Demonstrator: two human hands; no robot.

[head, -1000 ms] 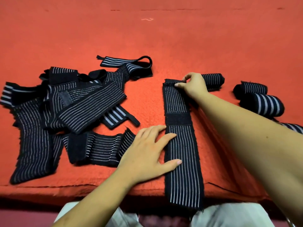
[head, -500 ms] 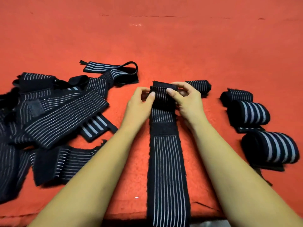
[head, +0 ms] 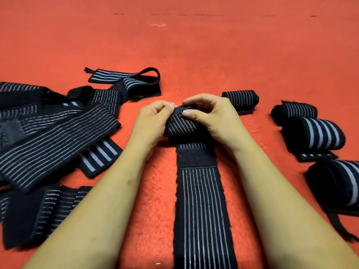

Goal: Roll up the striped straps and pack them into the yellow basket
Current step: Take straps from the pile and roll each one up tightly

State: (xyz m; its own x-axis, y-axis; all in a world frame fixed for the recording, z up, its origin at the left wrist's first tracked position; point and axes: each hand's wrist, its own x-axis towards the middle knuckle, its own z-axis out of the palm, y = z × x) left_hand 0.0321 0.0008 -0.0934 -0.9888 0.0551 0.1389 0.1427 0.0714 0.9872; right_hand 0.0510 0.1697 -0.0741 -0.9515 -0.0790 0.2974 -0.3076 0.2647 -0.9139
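Strap in work [head: 201, 210]: it lies flat on the red cloth [head: 213, 55], with its long axis running straight away from the body. The near end passes out of the bottom of the view. The far end is wound into a small roll [head: 181, 124], whose axis lies crosswise, left to right. Just on the body side of the roll, a plain black fastener patch [head: 197, 158] crosses the strap. A short striped stretch shows between roll and patch.

Left hand [head: 149, 123]: it grips the roll's left end, fingers curled over the top, thumb tip at the crest. Right hand [head: 215, 117]: it grips the right end the same way, thumb pressed on the striped face. The hands sit level, one at each end, so neither is nearer. The flat length lies toward the body, between the forearms.

Judgement: the next turn has to bring the roll toward us along the strap's axis and over the patch. We expect the roll to skew if one hand leads.

We cannot tell how tight the core is, since the fingers cover it.

Outward: finished rolls [head: 314, 134] lie to the right, well apart from the hands. One more finished roll [head: 240, 99] lies just beyond the right hand. Loose straps [head: 48, 133] are heaped on the left, near the left forearm. The yellow basket is not in view.
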